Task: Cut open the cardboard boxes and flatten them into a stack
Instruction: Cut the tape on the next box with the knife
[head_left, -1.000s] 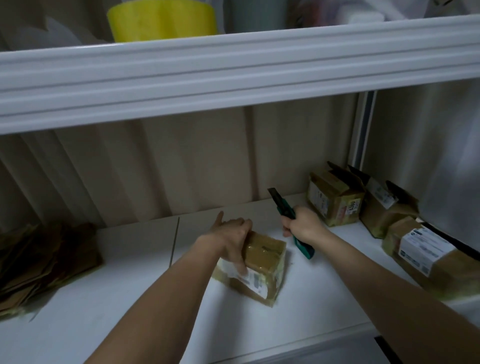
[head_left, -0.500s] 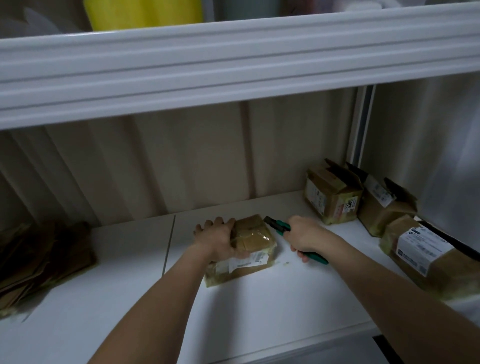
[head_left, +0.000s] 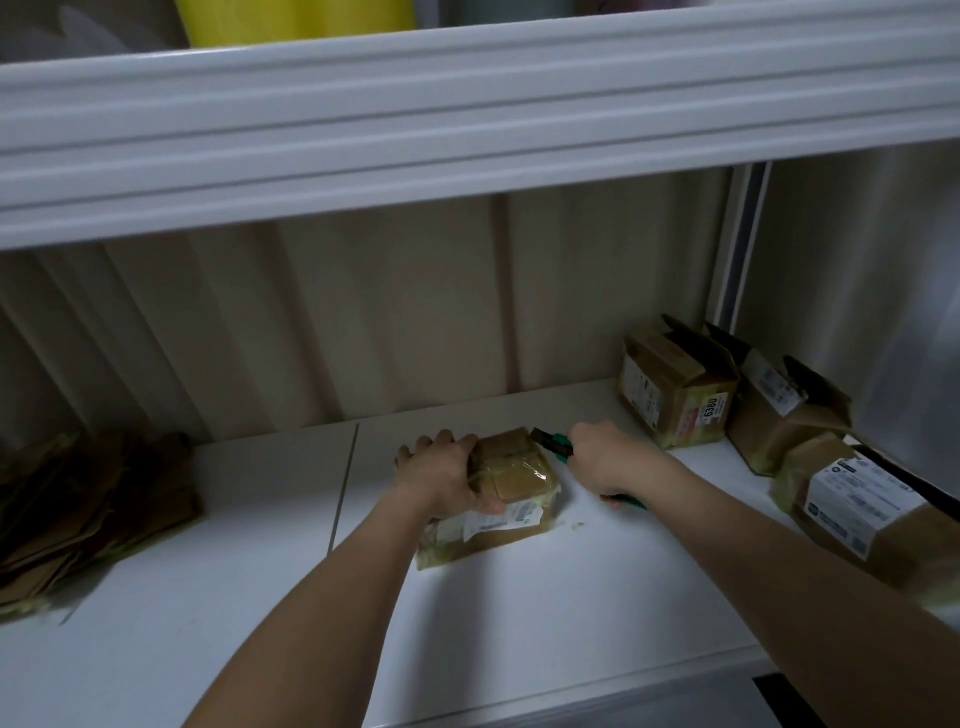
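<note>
A small taped cardboard box (head_left: 514, 483) with a white label lies on the white shelf (head_left: 260, 597) in the middle. My left hand (head_left: 441, 475) grips its left end, thumb curled over the near edge. My right hand (head_left: 605, 457) holds a green utility knife (head_left: 553, 444); its dark tip touches the box's far top corner. Three more boxes stand at the right: one with a 6380 sticker (head_left: 675, 395), one with raised flaps (head_left: 779, 415), one with a large white label (head_left: 872, 514). A stack of flattened cardboard (head_left: 88, 514) lies at the far left.
A thick white upper shelf (head_left: 467, 119) overhangs the work area close above; a yellow object (head_left: 296, 18) stands on it. A beige corrugated wall closes the back, a metal panel the right side. Small tape scraps (head_left: 574, 526) lie right of the box.
My left hand turned the box flat and shifted to its left end. My right hand lowered the knife from upright to level, tip now at the box's far top corner.
</note>
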